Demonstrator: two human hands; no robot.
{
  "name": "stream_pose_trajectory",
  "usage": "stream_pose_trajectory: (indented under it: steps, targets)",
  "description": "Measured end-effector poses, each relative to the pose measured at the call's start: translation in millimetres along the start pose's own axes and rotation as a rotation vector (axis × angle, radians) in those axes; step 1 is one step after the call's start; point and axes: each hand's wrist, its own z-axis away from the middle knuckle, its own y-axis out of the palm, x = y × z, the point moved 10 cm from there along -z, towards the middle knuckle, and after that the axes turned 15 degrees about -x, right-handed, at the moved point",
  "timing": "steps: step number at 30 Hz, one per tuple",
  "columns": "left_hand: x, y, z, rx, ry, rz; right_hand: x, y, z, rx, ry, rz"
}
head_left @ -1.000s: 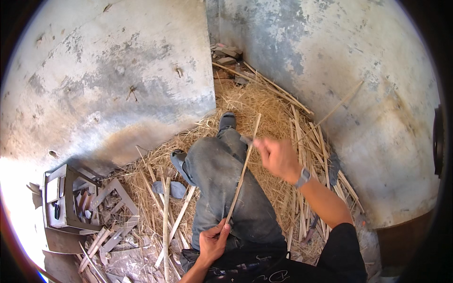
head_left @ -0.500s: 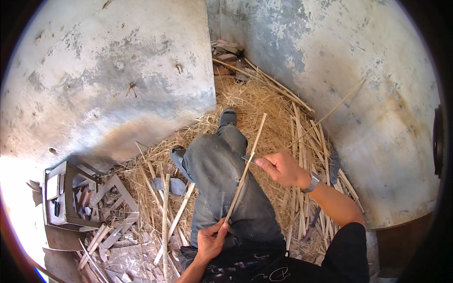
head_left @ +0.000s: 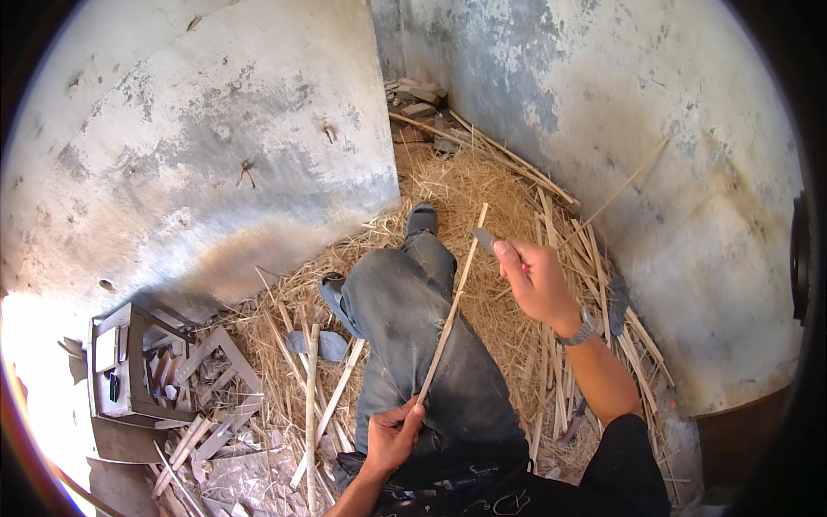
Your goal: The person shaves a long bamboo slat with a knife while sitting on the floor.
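My left hand [head_left: 393, 438] is closed around the near end of a thin bamboo strip [head_left: 450, 323], low over my lap. The strip slants up and away across my thigh, its far end above the straw. In my right hand [head_left: 536, 284] is a knife, gripped by its handle; the short grey blade [head_left: 485, 239] points left, close to the strip's far part. Whether the blade touches the strip I cannot tell. A small curl or notch shows partway along the strip, near my knee. Most of the knife's handle is hidden by my fingers.
Straw-like shavings [head_left: 465, 185] cover the floor around my feet. Long strips [head_left: 594, 284] lie along the right wall, and more poles [head_left: 311, 414] rest at my left. A wooden frame box [head_left: 129, 362] with scraps stands at the far left. Rubble [head_left: 419, 95] sits in the back corner.
My right hand with the knife has moved away from me, up along the strip toward its far end. The left hand keeps its hold on the near end.
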Motion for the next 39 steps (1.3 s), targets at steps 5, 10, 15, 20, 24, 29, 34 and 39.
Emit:
stream_pose_trajectory:
  steps: [5, 10, 15, 20, 24, 29, 34, 39]
  targets:
    - [3, -1, 2, -0.029, 0.022, -0.011, -16, 19, 3, 0.010, -0.134, 0.378]
    - [9, -7, -3, -0.090, 0.106, -0.139, -18, 46, 49, 0.126, -0.117, 0.230]
    - [5, -9, -2, -0.105, 0.149, -0.229, -26, 44, 52, 0.212, -0.031, 0.152]
    - [-2, -3, -2, -0.067, 0.062, -0.094, -36, 52, 61, 0.318, 0.128, 0.004]
    - [-7, 0, -8, -0.017, -0.010, 0.032, -16, 48, 83, 0.410, 0.065, -0.388]
    - [-42, -1, 11, -0.221, 0.503, -0.332, -16, -12, 42, -0.021, 0.174, -0.128]
    - [-63, 10, 24, -0.227, 0.651, -0.485, 0, 13, 49, 0.039, 0.064, 0.066]
    - [-63, 11, 25, -0.244, 0.712, -0.522, 5, 24, 54, 0.029, -0.069, 0.181]
